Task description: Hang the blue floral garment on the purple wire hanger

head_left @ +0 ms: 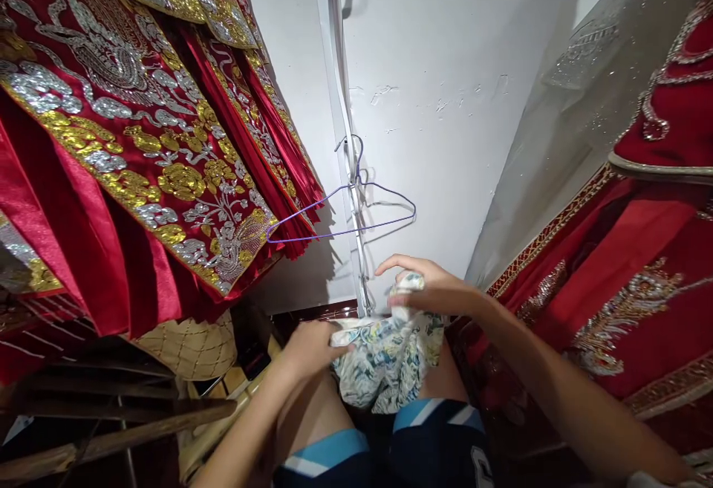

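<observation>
A crumpled white cloth garment point(384, 362) with a blue, green and yellow leafy print hangs between my hands, over my lap. My left hand point(315, 350) grips its left upper edge, thumb on the near side. At the upper right, my right hand point(428, 287) pinches a raised bunch of the same fabric, with the index finger reaching out to the left. What kind of garment it is cannot be made out. Ahead of both hands, a purple wire hanger point(339, 234) hangs from a white pole and carries nothing.
Red costumes with gold and silver embroidery point(183, 168) hang on the left. More red beaded clothing point(657, 280) is on the right, beside a clear plastic cover point(557, 116). A white pole point(337, 64) stands against the wall. Wooden chair parts point(128, 436) lie low on the left.
</observation>
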